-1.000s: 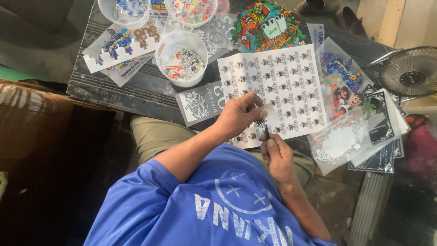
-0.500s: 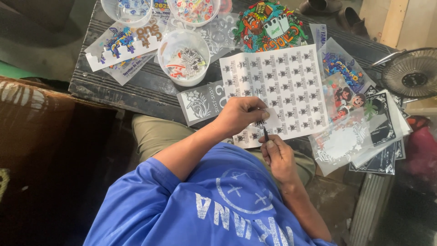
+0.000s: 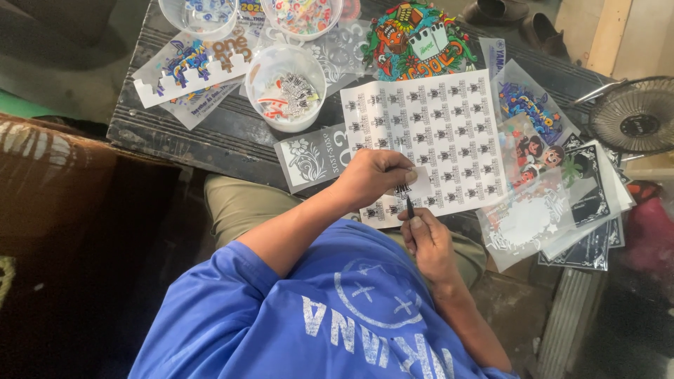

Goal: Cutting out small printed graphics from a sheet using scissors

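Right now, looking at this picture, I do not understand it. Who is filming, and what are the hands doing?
A camera on the person's head looks down at their two bare hands. The left hand presses on a white sticker sheet printed with rows of small dark designs. The right hand holds a thin dark tool, its tip at the sheet's near edge. The sheet lies on a dark table among colourful stickers and a white bowl of small cut pieces.

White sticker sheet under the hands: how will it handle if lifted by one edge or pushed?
The sticker sheet looks thin and flat, so it would probably flop and sag if lifted by one edge. It seems light; a push would likely slide or buckle it unless pinned, as the left hand does now. The right hand holds a thin dark tool at its near edge.
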